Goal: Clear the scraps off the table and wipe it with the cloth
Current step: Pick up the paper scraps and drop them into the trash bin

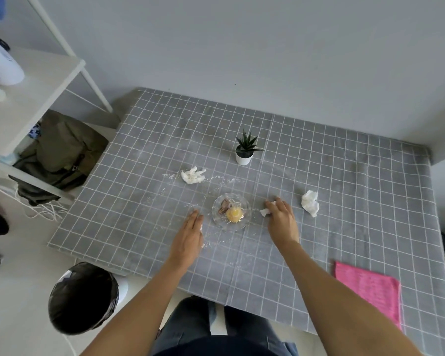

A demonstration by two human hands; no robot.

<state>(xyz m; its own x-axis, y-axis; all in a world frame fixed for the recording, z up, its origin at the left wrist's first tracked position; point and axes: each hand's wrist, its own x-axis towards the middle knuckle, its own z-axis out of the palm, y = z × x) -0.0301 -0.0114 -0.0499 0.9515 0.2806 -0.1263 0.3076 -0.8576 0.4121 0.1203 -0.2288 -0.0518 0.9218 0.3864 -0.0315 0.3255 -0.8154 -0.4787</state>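
Scrap-clearing in hand: small tissue (265, 211) apparently pinched by right hand (283, 219); left hand (189, 233) laid flat, fingers straight. Cloth (369, 291) lies untouched at near right; bin (84, 296) must be reached next.

Potted plant (245, 148): white pot, spiky green leaves, upright toward the far side of the tabletop. White shelf (34, 91): left, against the wall, bearing a white bottle (3, 65). Olive backpack (62, 152): on the lower shelf. White cord (41, 209): floor, below the backpack.
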